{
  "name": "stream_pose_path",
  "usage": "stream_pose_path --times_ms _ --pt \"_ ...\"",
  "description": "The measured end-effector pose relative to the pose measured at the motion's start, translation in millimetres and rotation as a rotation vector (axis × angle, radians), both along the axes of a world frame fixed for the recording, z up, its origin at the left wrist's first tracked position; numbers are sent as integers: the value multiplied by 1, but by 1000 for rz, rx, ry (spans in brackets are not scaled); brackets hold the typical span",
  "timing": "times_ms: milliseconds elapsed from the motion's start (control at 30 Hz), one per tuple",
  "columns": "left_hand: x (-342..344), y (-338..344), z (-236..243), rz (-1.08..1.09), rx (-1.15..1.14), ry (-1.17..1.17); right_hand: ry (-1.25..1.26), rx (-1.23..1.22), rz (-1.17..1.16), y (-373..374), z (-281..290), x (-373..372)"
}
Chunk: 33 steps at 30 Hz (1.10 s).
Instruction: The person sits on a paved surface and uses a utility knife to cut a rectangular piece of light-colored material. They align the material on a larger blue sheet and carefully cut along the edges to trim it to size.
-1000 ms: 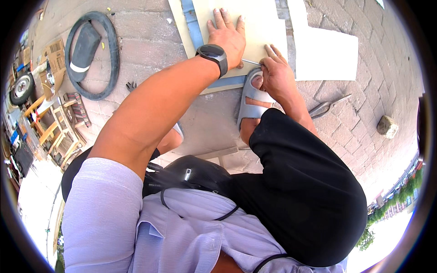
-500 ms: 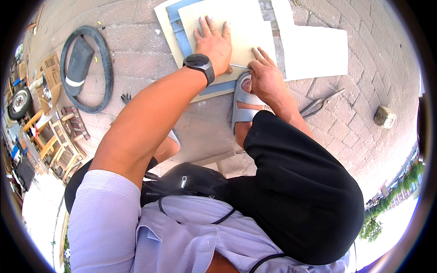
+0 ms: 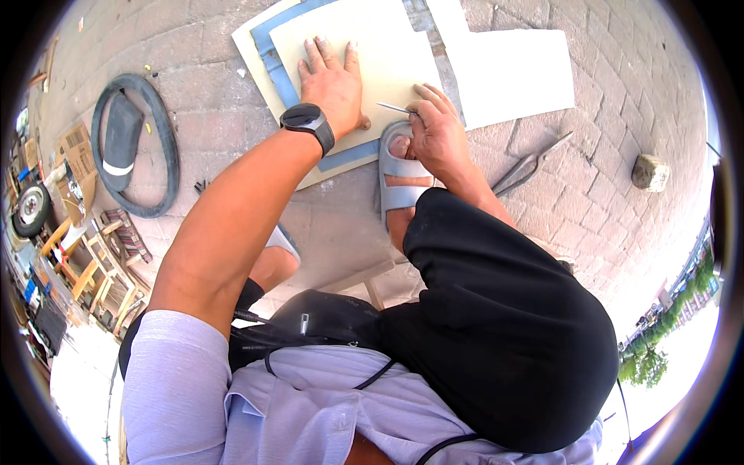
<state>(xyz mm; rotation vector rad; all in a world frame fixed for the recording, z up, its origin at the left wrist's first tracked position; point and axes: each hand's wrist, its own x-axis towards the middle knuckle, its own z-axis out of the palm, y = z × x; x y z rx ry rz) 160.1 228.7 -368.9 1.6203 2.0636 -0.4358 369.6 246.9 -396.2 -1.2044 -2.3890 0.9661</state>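
Note:
My left hand [image 3: 332,91], with a black watch at the wrist, lies spread on a cream sheet [image 3: 387,46] on the paving. Blue material [image 3: 349,157] shows round that sheet's edges, over a larger cream piece. Just right of it, my right hand [image 3: 438,136] grips a thin metal tool [image 3: 394,107], its bare end pointing left toward my left hand. My right foot, in a grey sandal [image 3: 401,198], is beside the sheets' lower edge.
A white sheet [image 3: 511,77] lies at upper right, with large metal shears [image 3: 531,163] and a stone block [image 3: 649,174] below. A black rubber tube [image 3: 169,147] lies left. Cardboard [image 3: 76,151], wooden chairs and a wheel [image 3: 31,205] crowd the far left.
The view has shifted, so the sheets and both hands appear further left. My hands keep nearly the same places on the sheets, left spread, right gripping the tool.

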Motion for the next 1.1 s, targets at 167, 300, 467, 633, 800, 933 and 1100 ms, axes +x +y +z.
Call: stream_pose_path --times_ms 167,300,467,633,800,933,1100 --pt "-1 0 2 2 14 1 -45 32 -295 2 -8 36" --pt "-1 -3 -3 -1 35 16 43 -395 -566 2 -10 54" --pt "-3 -10 -12 11 88 45 416 -907 -820 7 -8 49" --pt "2 -11 -3 50 93 42 533 -1044 -894 14 -7 52" --pt "5 -4 30 80 3 -38 601 -1084 -909 14 -13 60" --pt "-4 -10 19 65 25 -77 668 -1123 -927 15 -17 60" --pt "-1 -11 20 71 24 -83 722 -1132 -925 10 -24 65"
